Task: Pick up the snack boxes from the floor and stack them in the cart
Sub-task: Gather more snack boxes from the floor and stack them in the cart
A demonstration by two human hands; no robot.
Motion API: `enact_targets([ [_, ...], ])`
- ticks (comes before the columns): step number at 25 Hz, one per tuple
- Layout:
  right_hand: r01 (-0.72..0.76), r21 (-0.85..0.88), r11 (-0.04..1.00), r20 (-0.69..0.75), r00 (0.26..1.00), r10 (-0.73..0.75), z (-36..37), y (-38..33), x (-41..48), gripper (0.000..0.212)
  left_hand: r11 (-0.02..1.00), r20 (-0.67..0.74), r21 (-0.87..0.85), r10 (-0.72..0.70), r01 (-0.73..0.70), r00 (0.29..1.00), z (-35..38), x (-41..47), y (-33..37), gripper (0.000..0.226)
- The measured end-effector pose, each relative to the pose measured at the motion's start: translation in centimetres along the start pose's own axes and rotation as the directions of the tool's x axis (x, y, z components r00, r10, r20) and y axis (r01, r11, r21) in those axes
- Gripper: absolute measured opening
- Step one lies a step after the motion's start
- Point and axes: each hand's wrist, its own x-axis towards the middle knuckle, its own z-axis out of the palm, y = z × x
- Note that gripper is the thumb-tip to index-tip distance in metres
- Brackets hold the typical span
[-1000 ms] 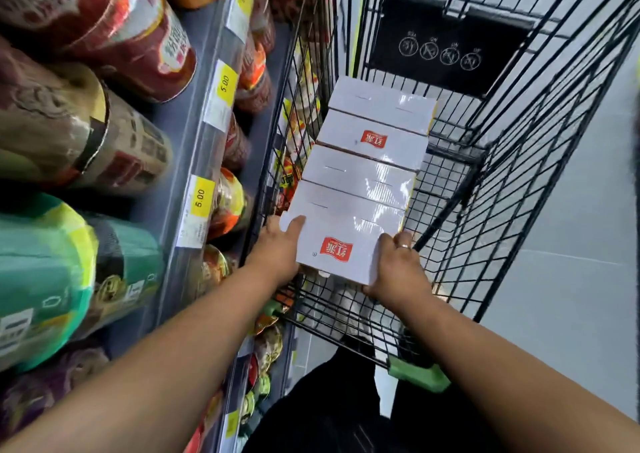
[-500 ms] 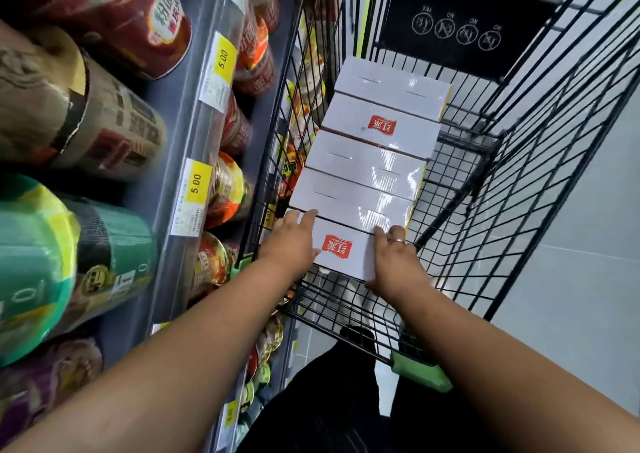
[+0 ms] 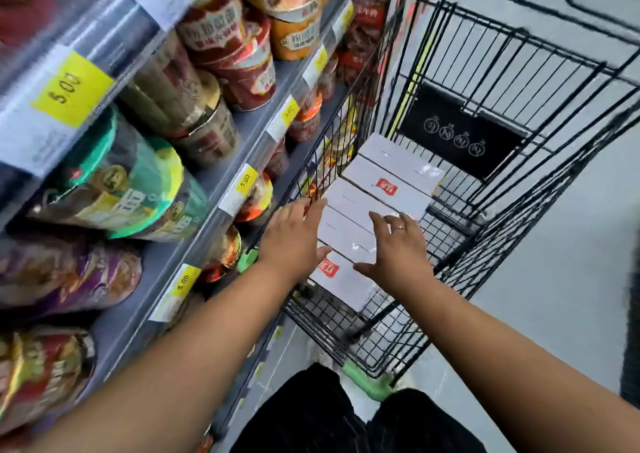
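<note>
Letting go of the nearest white cardboard snack box with the red logo [image 3: 341, 284]: half a second ago both hands are clamped on its near corners, now both are off it. The left hand [image 3: 294, 241] is flat, fingers straight and spread, thumb out, over the left edge of the boxes, holding nothing. The right hand [image 3: 398, 258] is the same: wide, fingers splayed, a ring on one finger, over the right edge, holding nothing. Can't tell whether the palms skim the box tops or hang just above.

The released box lies flat below and between the two hands. It is the near end of a row of white snack boxes [image 3: 374, 189] running away beyond the fingertips, each touching the next, inside the black wire shopping cart [image 3: 346, 331], close to the wall on the left-hand side. Five in the row, tops roughly level. Whether another layer sits underneath is hidden.

Judgement: this box counts as placed, and the step now is withdrawal. Next would be a reach down for another box, if any remain. The grey tiled floor [image 3: 554, 296] right of the right hand shows none in view.

Left of the left hand is a grey shop shelf [image 3: 221, 161] with instant-noodle cups [image 3: 228, 54] and yellow price tags [image 3: 71, 88], not part of the task.
</note>
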Motion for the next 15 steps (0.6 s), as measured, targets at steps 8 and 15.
enact_targets([
  [8, 0.416, 0.058, 0.907, -0.016, 0.909, -0.416, -7.7, -3.7, -6.0, 0.092, 0.926, -0.241, -0.168, -0.371, 0.338, 0.897, -6.3, -11.5, 3.4, 0.087],
  [15, 0.720, -0.035, 0.694, -0.002, 0.694, -0.720, -7.6, -11.6, -13.6, 0.088, 0.757, -0.317, -0.267, -0.654, 0.597, 0.687, -7.2, -26.6, 3.6, 0.087],
])
